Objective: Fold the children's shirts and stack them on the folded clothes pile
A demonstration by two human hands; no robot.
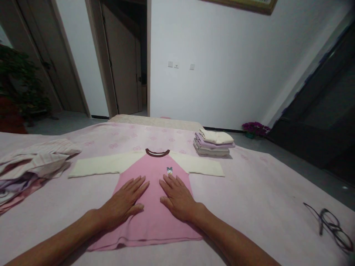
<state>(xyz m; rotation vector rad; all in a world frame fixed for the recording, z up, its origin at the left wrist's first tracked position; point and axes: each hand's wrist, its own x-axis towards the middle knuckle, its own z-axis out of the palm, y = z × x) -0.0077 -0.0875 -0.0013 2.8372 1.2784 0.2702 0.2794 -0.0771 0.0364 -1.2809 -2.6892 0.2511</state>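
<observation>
A pink long-sleeved shirt (154, 207) lies spread out on the bed, its cream sleeves stretched to both sides and its dark brown collar at the far end. A small cartoon duck face is on its chest. My left hand (123, 201) rests flat on the left half of the shirt, fingers extended toward the collar. On the right half, just below the duck print, my right hand (177, 197) lies flat with fingers stretched out. Neither hand grips anything. Some creases show along the bottom hem.
The bed's pale pink sheet (249, 207) carries a folded clothes stack (213, 142) at far right and a loose clothes pile (36, 162) at left. Eyeglasses (330, 225) lie near the right edge. Beyond stand a potted plant (22, 81), purple flowers (255, 128) and a door (122, 59).
</observation>
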